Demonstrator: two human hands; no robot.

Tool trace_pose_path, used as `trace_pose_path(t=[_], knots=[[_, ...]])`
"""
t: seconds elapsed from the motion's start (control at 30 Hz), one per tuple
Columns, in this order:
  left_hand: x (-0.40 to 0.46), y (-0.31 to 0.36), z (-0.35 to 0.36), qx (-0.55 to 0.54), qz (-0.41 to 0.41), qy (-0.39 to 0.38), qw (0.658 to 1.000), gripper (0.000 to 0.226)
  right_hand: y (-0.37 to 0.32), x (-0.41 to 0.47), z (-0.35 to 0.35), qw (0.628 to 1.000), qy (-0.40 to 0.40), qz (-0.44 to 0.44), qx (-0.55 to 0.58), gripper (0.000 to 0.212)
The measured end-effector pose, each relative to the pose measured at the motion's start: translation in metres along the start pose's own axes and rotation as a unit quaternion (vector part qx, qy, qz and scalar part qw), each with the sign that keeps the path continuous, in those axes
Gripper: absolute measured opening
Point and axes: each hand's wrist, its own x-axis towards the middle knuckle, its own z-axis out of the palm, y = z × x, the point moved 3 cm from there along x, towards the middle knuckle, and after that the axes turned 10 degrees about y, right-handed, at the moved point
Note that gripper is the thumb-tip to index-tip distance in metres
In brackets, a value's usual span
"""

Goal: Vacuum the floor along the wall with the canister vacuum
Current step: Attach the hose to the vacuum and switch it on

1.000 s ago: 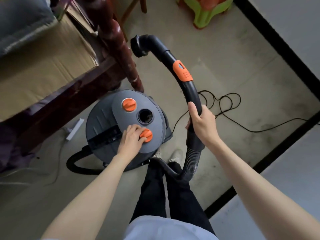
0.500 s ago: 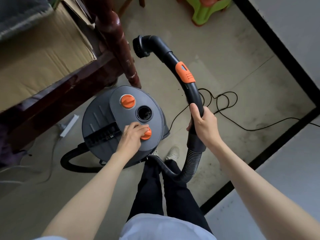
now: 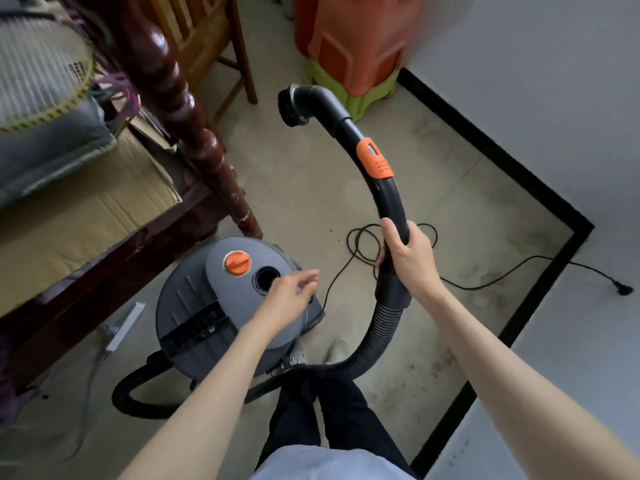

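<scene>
- Head view: round grey plastic canister vacuum with orange knobs (image 3: 221, 306) parked on the beige tiled floor (image 3: 311, 188), just beside the dark turned-wood bed post (image 3: 180, 109).
- Right hand (image 3: 408, 261), grip wrapped firmly round the curved black rigid wand handle (image 3: 388, 202), brush nozzle (image 3: 294, 105) raised clear of the floor.
- Left hand (image 3: 287, 299) hovering over the canister lid, grip relaxed, holding nothing.
- Black ribbed flexible hose (image 3: 377, 337) looping past the feet; likely bendy, light.
- Canister probably heavy, best towed by the hose; wand stiff, best held at the bend.
- Black skirting (image 3: 491, 147) along the white wall (image 3: 554, 81); loose black power cord (image 3: 485, 282), a snag risk.
</scene>
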Motion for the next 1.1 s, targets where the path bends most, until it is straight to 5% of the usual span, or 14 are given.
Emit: trace_pose_path(t=[0.33,0.67,0.83,1.1], knots=[[0.002,0.206,0.055,-0.087,0.156,-0.187,0.966,0.037,-0.068,0.034,-0.122,0.980,0.096,-0.051,0.168,0.029],[0.040,0.347,0.140,-0.053,0.219,-0.090,0.970,0.046,-0.071,0.121,-0.261,0.918,0.131,0.014,0.374,0.029],[0.060,0.418,0.176,-0.039,0.276,-0.043,0.959,0.047,-0.084,0.163,-0.329,0.914,0.143,0.000,0.380,0.027],[0.109,0.488,0.182,-0.094,0.279,-0.119,0.948,0.041,-0.122,0.232,-0.383,0.907,-0.093,-0.014,0.411,0.024]])
